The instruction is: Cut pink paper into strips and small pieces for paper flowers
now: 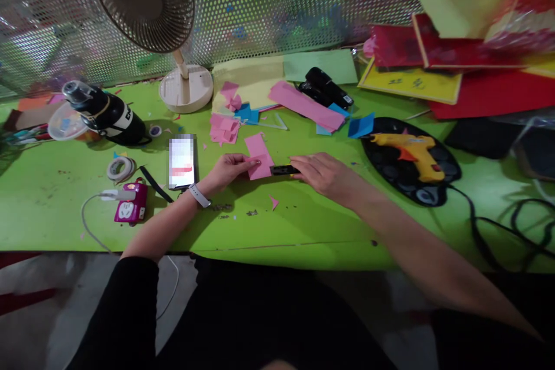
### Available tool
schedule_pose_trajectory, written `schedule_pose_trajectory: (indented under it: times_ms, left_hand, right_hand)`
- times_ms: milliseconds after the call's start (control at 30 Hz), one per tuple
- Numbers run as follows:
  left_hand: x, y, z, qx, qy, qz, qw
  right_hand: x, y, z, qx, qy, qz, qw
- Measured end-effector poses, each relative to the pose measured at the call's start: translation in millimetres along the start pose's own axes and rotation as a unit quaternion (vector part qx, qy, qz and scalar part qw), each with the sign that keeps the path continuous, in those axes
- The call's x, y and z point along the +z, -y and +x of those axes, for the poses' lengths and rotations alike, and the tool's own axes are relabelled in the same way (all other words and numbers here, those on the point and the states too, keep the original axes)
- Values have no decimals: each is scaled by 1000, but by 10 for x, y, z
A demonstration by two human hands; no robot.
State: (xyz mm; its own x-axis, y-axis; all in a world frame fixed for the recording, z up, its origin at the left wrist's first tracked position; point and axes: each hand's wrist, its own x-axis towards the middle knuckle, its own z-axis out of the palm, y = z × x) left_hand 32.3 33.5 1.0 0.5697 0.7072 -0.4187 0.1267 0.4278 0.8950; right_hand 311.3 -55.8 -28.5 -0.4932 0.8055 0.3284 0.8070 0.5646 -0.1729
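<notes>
A pink paper strip point(260, 149) lies between my hands, a little above the green table. My left hand point(228, 172) pinches its left edge between thumb and fingers. In my right hand point(318, 173) is a slim black tool point(282, 170), perhaps a small stapler; its tip meets the strip's lower right edge. My fingers cover its rear part. Just behind the strip sits a stack of pink paper pieces point(224, 129), with a folded pink paper shape point(231, 96) beyond it.
A phone point(182, 162), a tape roll point(120, 169) and a pink plug adapter point(130, 202) lie left. A fan point(185, 89) and black bottle point(115, 118) stand behind. Right are a yellow glue gun point(410, 153) on a black palette point(381, 176) and trailing cables point(474, 219).
</notes>
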Motion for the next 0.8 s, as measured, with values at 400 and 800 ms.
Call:
schedule_pose_trajectory:
  times_ms: [400,800]
  left_hand:
    - [-5,64,22,63,-6,73,995]
    - [-25,71,35,79,-15,58,995]
  right_hand:
    - [-37,45,-33,-42,4,-21,999]
    - [-107,53,-10,-84,-56,-48,994]
